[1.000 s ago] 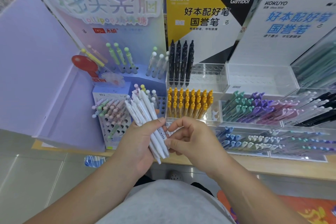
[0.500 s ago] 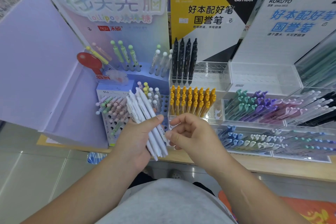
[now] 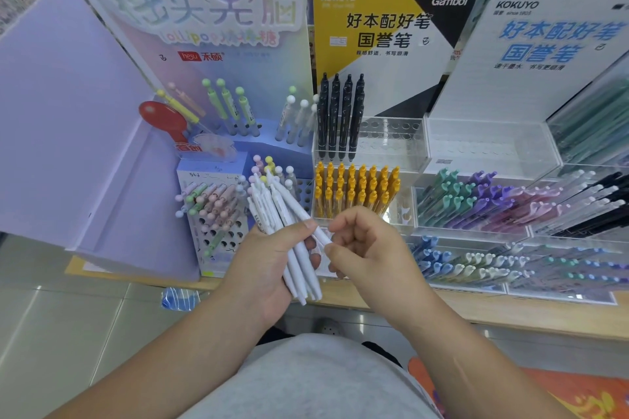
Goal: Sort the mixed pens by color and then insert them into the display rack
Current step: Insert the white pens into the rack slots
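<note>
At centre, the white pens (image 3: 289, 235) are plain. At 12 o'clock of them stand yellow-orange pens (image 3: 355, 190), then black pens (image 3: 340, 116) under a yellow, black and white sign (image 3: 391, 44). At 3 o'clock lie teal pens (image 3: 442, 196) and purple pens (image 3: 486, 196). At 9 o'clock the display stand (image 3: 68, 129) is lilac, and at 6 o'clock the shirt (image 3: 306, 381) is grey.

The left hand (image 3: 262, 269) hides part of the white pens (image 3: 272, 207); we cannot tell whether the right hand (image 3: 367, 248) pinches one of them.
</note>
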A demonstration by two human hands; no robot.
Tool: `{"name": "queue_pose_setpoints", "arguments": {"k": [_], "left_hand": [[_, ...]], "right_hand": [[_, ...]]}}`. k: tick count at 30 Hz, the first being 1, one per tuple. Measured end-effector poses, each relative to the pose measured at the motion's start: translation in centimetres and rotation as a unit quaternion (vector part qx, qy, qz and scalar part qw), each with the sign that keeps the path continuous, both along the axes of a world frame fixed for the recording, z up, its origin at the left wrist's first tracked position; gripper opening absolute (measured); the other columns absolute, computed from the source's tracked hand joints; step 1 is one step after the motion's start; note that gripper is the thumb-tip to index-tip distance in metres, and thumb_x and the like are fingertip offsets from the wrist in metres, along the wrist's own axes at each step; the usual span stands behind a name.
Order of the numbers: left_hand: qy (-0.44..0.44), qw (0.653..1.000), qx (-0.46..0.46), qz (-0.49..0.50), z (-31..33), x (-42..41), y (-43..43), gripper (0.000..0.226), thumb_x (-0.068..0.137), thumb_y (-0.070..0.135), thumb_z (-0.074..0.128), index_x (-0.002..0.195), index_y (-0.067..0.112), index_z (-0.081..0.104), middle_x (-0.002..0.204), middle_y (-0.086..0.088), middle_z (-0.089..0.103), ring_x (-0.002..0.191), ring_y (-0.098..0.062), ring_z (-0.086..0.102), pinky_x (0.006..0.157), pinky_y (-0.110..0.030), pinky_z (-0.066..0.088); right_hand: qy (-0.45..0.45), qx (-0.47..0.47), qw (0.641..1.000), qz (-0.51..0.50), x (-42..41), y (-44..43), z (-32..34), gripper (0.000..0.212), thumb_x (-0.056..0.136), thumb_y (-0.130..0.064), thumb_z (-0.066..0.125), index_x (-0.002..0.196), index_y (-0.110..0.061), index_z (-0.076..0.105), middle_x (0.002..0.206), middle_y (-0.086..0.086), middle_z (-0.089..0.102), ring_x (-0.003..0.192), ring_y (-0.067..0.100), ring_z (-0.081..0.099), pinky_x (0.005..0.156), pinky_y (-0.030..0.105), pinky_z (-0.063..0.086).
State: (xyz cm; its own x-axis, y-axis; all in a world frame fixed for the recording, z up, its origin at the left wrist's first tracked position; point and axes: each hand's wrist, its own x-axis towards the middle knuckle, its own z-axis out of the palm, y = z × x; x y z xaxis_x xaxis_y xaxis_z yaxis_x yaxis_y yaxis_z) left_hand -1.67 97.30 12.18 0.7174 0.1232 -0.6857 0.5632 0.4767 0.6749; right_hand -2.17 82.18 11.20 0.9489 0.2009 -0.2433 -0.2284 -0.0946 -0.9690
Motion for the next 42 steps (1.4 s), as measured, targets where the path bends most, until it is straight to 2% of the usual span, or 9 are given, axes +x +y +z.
{"name": "queue_pose_setpoints", "arguments": {"k": [3, 8, 13, 16, 18, 24, 28, 34, 42], "left_hand": [[0.002, 1.0, -0.009, 0.009, -0.2, 0.3, -0.1, 0.061, 0.062, 0.014, 0.079, 0.119, -0.002, 0.066, 0.085, -0.019, 0.069, 0.073, -0.028, 0.067, 0.059, -0.039, 0.059], [0.009, 1.0, -0.016, 0.017, -0.2, 1.0, -0.8, 0.038, 0.082, 0.004, 0.073, 0.12, 0.0, 0.067, 0.081, -0.014, 0.072, 0.071, -0.022, 0.071, 0.061, -0.037, 0.059], [0.005, 0.999, -0.051, 0.018, -0.2, 1.0, 0.1, 0.028, 0.083, 0.005, 0.07, 0.111, 0.005, 0.069, 0.068, -0.007, 0.065, 0.058, -0.015, 0.062, 0.052, -0.029, 0.056], [0.014, 0.999, -0.046, 0.023, -0.5, 0.5, 1.3, 0.012, 0.087, 0.007, 0.068, 0.098, 0.01, 0.071, 0.069, -0.006, 0.064, 0.056, -0.015, 0.061, 0.051, -0.029, 0.056], [0.024, 0.998, -0.043, 0.034, -0.6, 0.2, 1.9, 0.009, 0.088, 0.007, 0.068, 0.095, 0.011, 0.07, 0.068, -0.006, 0.065, 0.052, -0.015, 0.062, 0.049, -0.028, 0.056], [0.02, 0.998, -0.045, 0.047, -0.7, -0.3, 2.3, 0.013, 0.088, 0.004, 0.065, 0.098, 0.012, 0.069, 0.068, -0.006, 0.064, 0.054, -0.015, 0.062, 0.05, -0.027, 0.057], [0.011, 0.998, -0.056, 0.035, -0.7, -0.4, 2.4, 0.026, 0.079, 0.007, 0.069, 0.104, 0.011, 0.068, 0.068, -0.005, 0.063, 0.057, -0.016, 0.06, 0.051, -0.027, 0.056], [0.018, 0.997, -0.061, 0.049, -0.8, -0.7, 3.2, 0.019, 0.087, 0.005, 0.066, 0.105, 0.011, 0.069, 0.068, -0.005, 0.065, 0.056, -0.016, 0.063, 0.054, -0.028, 0.057], [0.018, 0.997, -0.046, 0.061, -0.9, -1.1, 4.2, 0.018, 0.088, 0.004, 0.064, 0.103, 0.013, 0.069, 0.066, -0.003, 0.069, 0.056, -0.012, 0.066, 0.053, -0.028, 0.059]], "right_hand": [[-0.008, 0.012, 1.0, -0.01, -0.1, -0.6, 0.0, 0.019, 0.088, 0.0, 0.07, 0.097, -0.017, 0.067, 0.081, 0.013, 0.065, 0.071, 0.035, 0.058, 0.069, 0.045, 0.054], [-0.033, 0.003, 0.999, -0.043, -0.2, -0.6, 0.1, 0.022, 0.08, 0.0, 0.078, 0.096, -0.014, 0.073, 0.079, 0.004, 0.069, 0.065, 0.008, 0.058, 0.063, 0.02, 0.051], [-0.06, -0.028, 0.985, -0.161, 0.3, -2.9, 0.6, 0.018, 0.087, -0.002, 0.069, 0.091, -0.019, 0.074, 0.069, 0.007, 0.069, 0.061, 0.028, 0.061, 0.055, 0.035, 0.05], [-0.067, -0.031, 0.977, -0.202, 0.5, -5.0, 1.2, 0.012, 0.089, -0.003, 0.068, 0.091, -0.014, 0.074, 0.063, 0.012, 0.067, 0.058, 0.02, 0.064, 0.058, 0.027, 0.055], [-0.067, -0.046, 0.978, -0.192, 0.7, -5.8, 1.1, 0.012, 0.088, -0.004, 0.069, 0.089, -0.015, 0.074, 0.061, 0.012, 0.067, 0.056, 0.017, 0.064, 0.057, 0.024, 0.054], [-0.059, -0.15, 0.98, -0.12, 0.9, -5.0, -1.8, 0.01, 0.085, -0.015, 0.074, 0.087, -0.025, 0.074, 0.062, 0.005, 0.067, 0.063, 0.027, 0.065, 0.061, 0.039, 0.054], [-0.074, -0.202, 0.974, -0.069, 1.1, -3.6, -4.5, 0.01, 0.088, -0.016, 0.073, 0.088, -0.026, 0.073, 0.056, -0.015, 0.059, 0.052, 0.003, 0.053, 0.052, 0.012, 0.038], [-0.116, -0.326, 0.938, -0.006, 2.0, -2.4, -7.3, 0.017, 0.089, -0.024, 0.071, 0.105, -0.018, 0.076, 0.063, -0.019, 0.052, 0.057, -0.001, 0.053, 0.055, 0.007, 0.032], [-0.136, -0.375, 0.916, 0.045, 2.6, -1.0, -8.4, 0.028, 0.09, -0.029, 0.072, 0.114, -0.016, 0.073, 0.094, 0.004, 0.072, 0.074, 0.012, 0.056, 0.072, 0.023, 0.044]]}}
